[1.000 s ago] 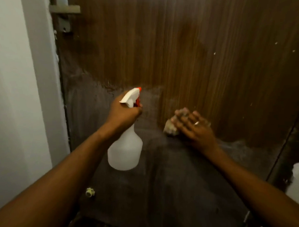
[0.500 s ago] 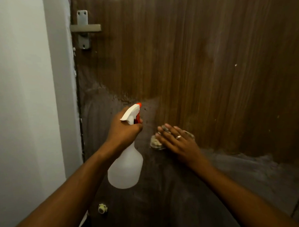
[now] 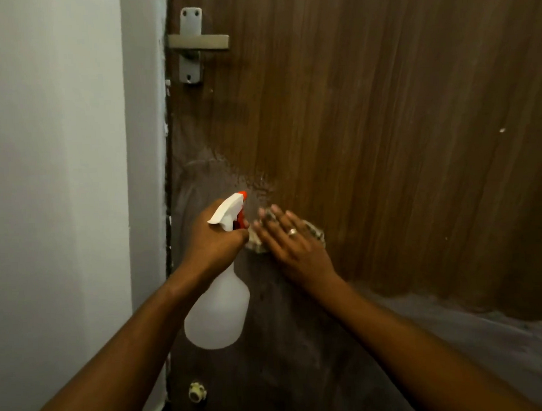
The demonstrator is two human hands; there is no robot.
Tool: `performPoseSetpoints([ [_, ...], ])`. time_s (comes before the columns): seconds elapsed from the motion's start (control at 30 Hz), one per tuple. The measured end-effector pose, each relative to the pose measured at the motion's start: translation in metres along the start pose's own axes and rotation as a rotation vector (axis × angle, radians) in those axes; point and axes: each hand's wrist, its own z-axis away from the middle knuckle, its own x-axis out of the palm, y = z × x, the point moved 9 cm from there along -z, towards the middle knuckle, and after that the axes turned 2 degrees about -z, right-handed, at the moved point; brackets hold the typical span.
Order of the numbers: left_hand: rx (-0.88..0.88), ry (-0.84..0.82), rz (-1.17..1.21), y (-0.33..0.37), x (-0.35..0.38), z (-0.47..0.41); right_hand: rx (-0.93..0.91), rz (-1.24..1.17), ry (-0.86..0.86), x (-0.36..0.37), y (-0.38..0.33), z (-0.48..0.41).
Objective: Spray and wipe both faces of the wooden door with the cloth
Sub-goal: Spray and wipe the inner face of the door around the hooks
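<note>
Left hand [image 3: 214, 242] gripped spray bottle [image 3: 218, 316]; right hand [image 3: 291, 244], fingers straight (ring visible), pressed cloth [image 3: 315, 233] against door [image 3: 384, 122].

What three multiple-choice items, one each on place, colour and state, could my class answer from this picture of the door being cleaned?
1. Where on the brown wooden door is the grey metal lever handle? A) upper left B) lower right C) centre
2. What colour is the nozzle tip of the white plastic spray bottle? A) blue B) orange-red C) green
3. How does the right hand meet the pale crumpled cloth? A) pinches it aloft B) presses it flat on the door C) not touching

1 A: it sits by the door's left edge, high up.
2 B: the tip above the left hand is orange-red.
3 B: straight fingers lie over the cloth.
</note>
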Motion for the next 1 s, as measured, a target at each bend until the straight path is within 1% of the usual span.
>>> performPoseSetpoints([
  [0.07,-0.005,0.024,-0.031,-0.007,-0.01,0.0,-0.066,-0.011,-0.074,0.001,-0.009,0.035],
  [0.13,-0.01,0.033,-0.056,-0.012,-0.019,-0.003,-0.048,0.031,-0.04,-0.017,0.009,0.048],
  [0.2,-0.013,0.04,-0.066,-0.015,-0.028,-0.009,0.112,0.075,0.054,-0.037,0.044,0.022],
  [0.27,-0.019,0.058,-0.068,-0.017,-0.038,-0.017,0.292,0.091,0.131,-0.046,0.068,-0.029],
  [0.3,-0.022,0.068,-0.07,-0.017,-0.043,-0.021,0.325,0.084,0.139,-0.043,0.066,-0.056],
  [0.33,-0.021,0.076,-0.074,-0.018,-0.047,-0.026,0.314,0.085,0.146,-0.037,0.057,-0.079],
  [0.43,-0.015,0.096,-0.11,-0.017,-0.058,-0.033,0.244,0.092,0.097,-0.015,0.035,-0.104],
  [0.53,-0.032,0.091,-0.135,-0.025,-0.067,-0.03,0.201,0.049,0.077,-0.008,0.021,-0.082],
  [0.6,-0.06,0.067,-0.141,-0.036,-0.068,-0.023,0.056,-0.001,0.011,0.004,-0.006,-0.046],
  [0.67,-0.084,0.064,-0.128,-0.046,-0.072,-0.016,-0.178,0.0,-0.122,0.017,-0.035,0.001],
  [0.7,-0.095,0.068,-0.122,-0.051,-0.074,-0.014,-0.266,0.027,-0.167,0.017,-0.037,0.016],
  [0.73,-0.103,0.076,-0.116,-0.055,-0.077,-0.012,-0.3,0.046,-0.163,0.012,-0.031,0.018],
  [0.77,-0.11,0.088,-0.112,-0.059,-0.082,-0.013,-0.265,0.059,-0.125,0.003,-0.018,0.004],
  [0.87,-0.09,0.115,-0.113,-0.061,-0.095,-0.018,0.052,0.113,0.029,-0.018,0.029,-0.084],
  [0.9,-0.072,0.124,-0.113,-0.058,-0.099,-0.022,0.122,0.128,0.082,-0.021,0.034,-0.117],
  [0.93,-0.06,0.131,-0.112,-0.055,-0.102,-0.024,0.15,0.126,0.106,-0.016,0.029,-0.146],
  [1.0,-0.037,0.143,-0.113,-0.047,-0.11,-0.029,0.134,0.109,0.101,0.006,0.005,-0.188],
])
